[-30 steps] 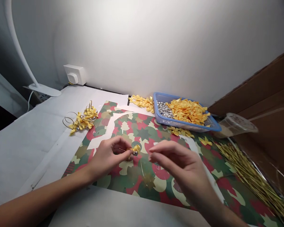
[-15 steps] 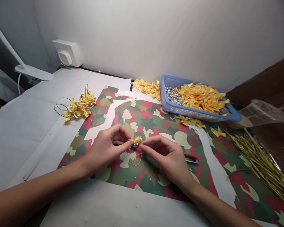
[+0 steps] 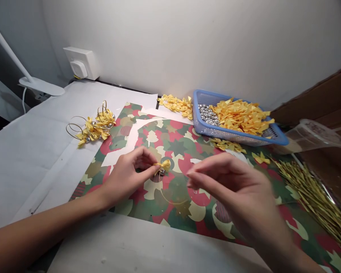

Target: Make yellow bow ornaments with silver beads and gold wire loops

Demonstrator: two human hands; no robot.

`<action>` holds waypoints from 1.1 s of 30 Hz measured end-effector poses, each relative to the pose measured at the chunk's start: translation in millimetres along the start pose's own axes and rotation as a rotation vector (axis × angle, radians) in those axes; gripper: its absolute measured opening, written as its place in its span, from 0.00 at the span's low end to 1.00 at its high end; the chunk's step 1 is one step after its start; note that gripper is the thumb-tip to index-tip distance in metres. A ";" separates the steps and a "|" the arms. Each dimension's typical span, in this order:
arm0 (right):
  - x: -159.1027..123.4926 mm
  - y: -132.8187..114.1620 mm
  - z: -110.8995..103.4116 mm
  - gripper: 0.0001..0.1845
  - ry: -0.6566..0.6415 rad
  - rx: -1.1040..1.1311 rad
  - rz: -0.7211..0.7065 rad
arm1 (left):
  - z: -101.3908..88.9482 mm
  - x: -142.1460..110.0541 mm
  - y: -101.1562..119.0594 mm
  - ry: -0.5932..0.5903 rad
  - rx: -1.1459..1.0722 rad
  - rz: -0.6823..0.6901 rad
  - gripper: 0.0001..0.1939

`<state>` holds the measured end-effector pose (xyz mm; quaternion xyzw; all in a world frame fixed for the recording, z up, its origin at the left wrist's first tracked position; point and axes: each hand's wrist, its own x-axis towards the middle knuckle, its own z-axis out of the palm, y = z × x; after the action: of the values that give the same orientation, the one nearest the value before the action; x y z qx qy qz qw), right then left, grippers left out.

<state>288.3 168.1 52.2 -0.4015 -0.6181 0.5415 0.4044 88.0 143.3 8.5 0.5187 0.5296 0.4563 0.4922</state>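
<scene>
My left hand (image 3: 135, 172) pinches a small yellow ribbon bow (image 3: 165, 164) between thumb and index finger, just above the patterned sheet. Silver jingle bells (image 3: 162, 172) hang under the bow. From it a thin gold wire (image 3: 170, 201) loops down and curves right toward my other hand. My right hand (image 3: 230, 185) is raised to the right of the bow, thumb and fingertips pinched together, slightly blurred. The wire's far end fades out near those fingertips.
A blue basket (image 3: 241, 137) holds yellow bows and silver bells; more bows (image 3: 177, 105) lie beside it. Finished-looking bow pieces with wire loops (image 3: 95, 129) lie left. Gold wire stems (image 3: 315, 197) and a clear plastic cup (image 3: 312, 136) are right. A lamp base (image 3: 41, 86) stands far left.
My right hand has moved away from the bow, to the right and toward me, and the wire loop has widened that way. My left hand keeps its pinch on the bow.
</scene>
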 end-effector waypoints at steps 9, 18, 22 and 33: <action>13.1 52.4 19.1 0.11 -0.067 0.127 0.169 | -0.5 -0.8 -0.3 0.048 0.085 0.057 0.06; 11.4 54.7 22.2 0.14 -0.066 0.166 0.157 | 2.0 -0.1 -0.2 0.054 0.070 0.048 0.06; 11.3 54.1 23.1 0.15 -0.064 0.188 0.164 | 2.5 0.4 1.2 0.048 0.071 0.036 0.06; 11.8 53.1 21.1 0.16 -0.062 0.199 0.199 | 1.5 0.5 -4.5 0.021 0.088 0.074 0.05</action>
<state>267.5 176.7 -1.6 -0.4018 -0.5304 0.6498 0.3673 89.0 143.6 3.9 0.5542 0.5348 0.4560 0.4461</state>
